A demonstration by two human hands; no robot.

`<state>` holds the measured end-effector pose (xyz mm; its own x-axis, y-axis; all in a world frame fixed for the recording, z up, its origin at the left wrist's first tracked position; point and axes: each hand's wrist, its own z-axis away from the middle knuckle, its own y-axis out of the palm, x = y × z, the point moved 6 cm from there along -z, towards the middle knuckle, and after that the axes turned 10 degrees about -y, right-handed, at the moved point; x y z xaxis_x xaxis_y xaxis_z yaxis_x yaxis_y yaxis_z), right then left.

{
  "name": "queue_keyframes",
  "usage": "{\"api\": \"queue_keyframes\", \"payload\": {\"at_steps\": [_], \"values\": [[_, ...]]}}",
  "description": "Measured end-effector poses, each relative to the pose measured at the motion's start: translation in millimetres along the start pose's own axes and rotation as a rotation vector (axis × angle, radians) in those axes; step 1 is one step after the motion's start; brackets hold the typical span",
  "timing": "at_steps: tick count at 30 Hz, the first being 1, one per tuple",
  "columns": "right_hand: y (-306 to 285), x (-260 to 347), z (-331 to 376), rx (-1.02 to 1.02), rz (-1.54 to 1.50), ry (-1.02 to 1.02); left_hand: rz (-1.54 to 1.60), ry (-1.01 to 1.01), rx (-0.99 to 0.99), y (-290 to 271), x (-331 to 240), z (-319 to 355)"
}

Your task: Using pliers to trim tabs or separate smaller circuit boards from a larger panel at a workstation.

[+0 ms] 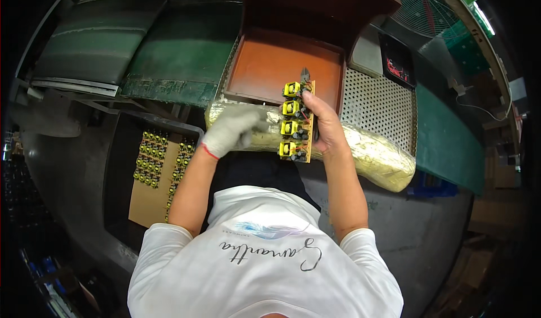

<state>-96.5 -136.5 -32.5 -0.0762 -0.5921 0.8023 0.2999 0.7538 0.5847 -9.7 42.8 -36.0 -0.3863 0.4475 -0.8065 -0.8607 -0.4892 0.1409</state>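
My right hand (327, 121), bare, grips a long circuit board strip (310, 143) by its right edge, thumb on top. Yellow transformers, dark capacitors and short red wires stand in a row along the strip. Past its far end poke the dark metal jaws of a pair of cutters (305, 74); their handles are mostly hidden behind the board and hand. Just left of the strip is my left hand (234, 129), in a pale grey glove with a red cuff edge. Its fingers point toward the board but look apart from it, smeared by motion.
An orange-lined tray (282, 64) lies ahead, with a yellow-wrapped padded roll (383, 157) along the near edge. At left, a black bin (121, 205) holds cardboard and several similar boards (149, 159). A perforated metal plate (380, 101) and a black box (397, 61) are at right.
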Motion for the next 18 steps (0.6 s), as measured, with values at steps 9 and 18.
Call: {"api": "queue_keyframes", "payload": {"at_steps": [9,18], "values": [[2.1,16.7,-35.9,-0.220,0.795,-0.421,-0.275,0.403,-0.274,28.2,-45.5,-23.8],[-14.6,41.6,-17.1,-0.206,1.194,-0.314,0.847,0.320,0.342,-1.7,3.7,-53.7]]}}
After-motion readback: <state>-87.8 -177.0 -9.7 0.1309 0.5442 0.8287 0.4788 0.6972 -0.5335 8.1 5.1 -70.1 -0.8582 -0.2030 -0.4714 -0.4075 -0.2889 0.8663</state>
